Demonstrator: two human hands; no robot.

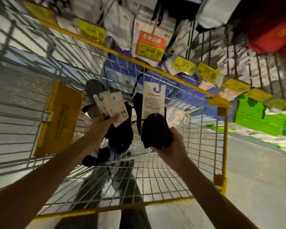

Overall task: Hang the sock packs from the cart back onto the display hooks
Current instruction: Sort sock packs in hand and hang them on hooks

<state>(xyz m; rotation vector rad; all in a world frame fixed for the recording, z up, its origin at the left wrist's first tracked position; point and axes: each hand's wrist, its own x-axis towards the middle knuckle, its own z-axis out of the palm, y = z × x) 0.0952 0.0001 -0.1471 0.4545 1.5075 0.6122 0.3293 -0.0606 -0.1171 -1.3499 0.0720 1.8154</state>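
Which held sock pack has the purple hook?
The single black sock pack in the right hand: tall white card, purple hook on top. The left hand grips a bunch of packs with shorter cards.

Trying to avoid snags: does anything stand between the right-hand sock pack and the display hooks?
Yes. The cart's far yellow rim crosses between the black sock pack in the right hand and the display, where hanging packs already crowd it. The hooks themselves are too blurred to pick out.

Bare left forearm (56,166) and bare right forearm (205,184), dark near-black trousers (135,217) below.
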